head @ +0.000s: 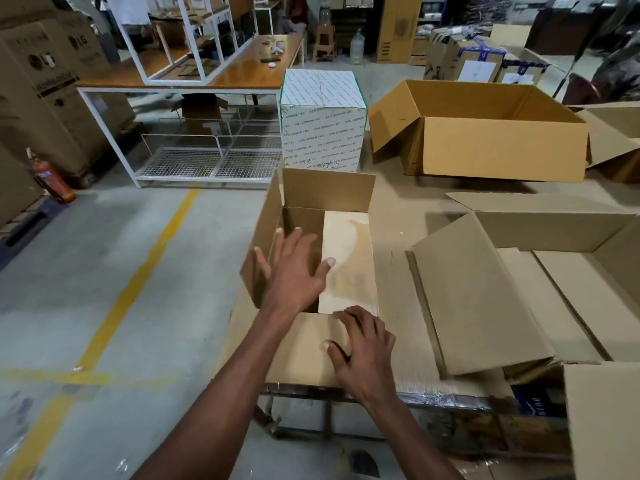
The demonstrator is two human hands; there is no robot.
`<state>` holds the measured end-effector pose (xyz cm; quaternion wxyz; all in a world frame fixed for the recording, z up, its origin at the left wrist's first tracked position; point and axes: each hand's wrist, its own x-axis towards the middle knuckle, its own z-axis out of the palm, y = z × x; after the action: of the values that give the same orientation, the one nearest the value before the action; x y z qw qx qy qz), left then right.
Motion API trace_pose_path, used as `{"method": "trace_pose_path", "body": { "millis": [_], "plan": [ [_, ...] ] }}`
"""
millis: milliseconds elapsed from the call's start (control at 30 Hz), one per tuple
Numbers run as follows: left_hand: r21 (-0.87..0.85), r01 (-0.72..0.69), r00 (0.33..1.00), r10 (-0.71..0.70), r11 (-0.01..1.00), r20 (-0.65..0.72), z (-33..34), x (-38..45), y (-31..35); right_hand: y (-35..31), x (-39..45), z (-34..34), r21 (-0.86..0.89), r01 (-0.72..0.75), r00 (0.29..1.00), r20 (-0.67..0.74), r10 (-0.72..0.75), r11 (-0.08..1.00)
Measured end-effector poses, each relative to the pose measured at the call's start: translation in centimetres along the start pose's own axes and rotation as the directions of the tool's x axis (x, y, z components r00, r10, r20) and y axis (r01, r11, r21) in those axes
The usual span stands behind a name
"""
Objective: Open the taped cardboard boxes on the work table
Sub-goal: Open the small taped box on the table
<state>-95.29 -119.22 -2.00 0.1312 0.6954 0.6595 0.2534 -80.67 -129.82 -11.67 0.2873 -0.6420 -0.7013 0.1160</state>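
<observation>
Box (311,258) at the table's (398,209) near edge stood open; left hand (294,268) spread flat over it, right hand (363,348) pressing its near flap (304,348), fingers bent. Wrapped box (322,123) behind looked sealed, probably left to open.

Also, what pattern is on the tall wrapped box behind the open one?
White box with repeating rows of small dark print and green edging; seen in the head view.

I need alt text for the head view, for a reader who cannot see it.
Two bare hands work at an open cardboard box on a table: the left hand spreads open over it, the right hand rests on its near flap. Other open boxes lie around.
</observation>
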Motion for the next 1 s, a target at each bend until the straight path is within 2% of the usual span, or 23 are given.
{"method": "trace_pose_path", "body": {
  "millis": [167, 267, 367, 467, 533, 600, 700, 867, 1000],
  "plan": [
    [0.111, 0.226, 0.966, -0.238, 0.968, 0.103, -0.3, 0.7, -6.2, -1.4, 0.9, -0.3, 0.03, -0.021, 0.999, -0.033, 0.022, 0.999],
    [0.081, 0.276, 0.942, -0.286, 0.958, 0.175, 0.4, 0.1, -8.3, -3.1, 2.1, -0.6, 0.075, 0.027, 0.999, -0.045, -0.024, 0.997],
    [0.064, 0.275, 0.931, -0.283, 0.959, 0.23, 1.6, -0.7, -9.5, -5.2, 3.7, -0.7, 0.278, 0.086, 0.996, -0.001, -0.089, 0.957],
    [-0.009, 0.281, 0.924, -0.268, 0.96, 0.274, 2.4, -1.5, -10.0, -7.5, 5.6, -0.3, 0.412, -0.019, 0.987, 0.151, -0.047, 0.911],
    [-0.058, 0.29, 0.925, -0.264, 0.955, 0.273, 2.5, -1.9, -10.0, -8.8, 7.0, 0.1, 0.369, -0.15, 0.953, 0.301, 0.035, 0.917],
    [-0.083, 0.3, 0.926, -0.269, 0.95, 0.264, 2.4, -1.9, -9.7, -9.8, 8.4, 0.2, 0.293, -0.267, 0.888, 0.444, 0.116, 0.918],
    [-0.084, 0.307, 0.924, -0.276, 0.948, 0.264, 2.2, -1.7, -9.5, -10.6, 9.9, -0.6, 0.216, -0.353, 0.805, 0.566, 0.177, 0.91],
    [-0.162, 0.272, 0.941, -0.228, 0.948, 0.249, 2.2, -2.0, -10.0, -11.9, 9.6, -1.4, 0.194, -0.311, 0.843, 0.509, 0.176, 0.93],
    [-0.183, 0.296, 0.942, -0.255, 0.937, 0.221, 2.3, -2.0, -9.9, -10.9, 9.1, -2.6, 0.043, -0.203, 0.931, 0.318, 0.18, 0.978]
  ]
}}
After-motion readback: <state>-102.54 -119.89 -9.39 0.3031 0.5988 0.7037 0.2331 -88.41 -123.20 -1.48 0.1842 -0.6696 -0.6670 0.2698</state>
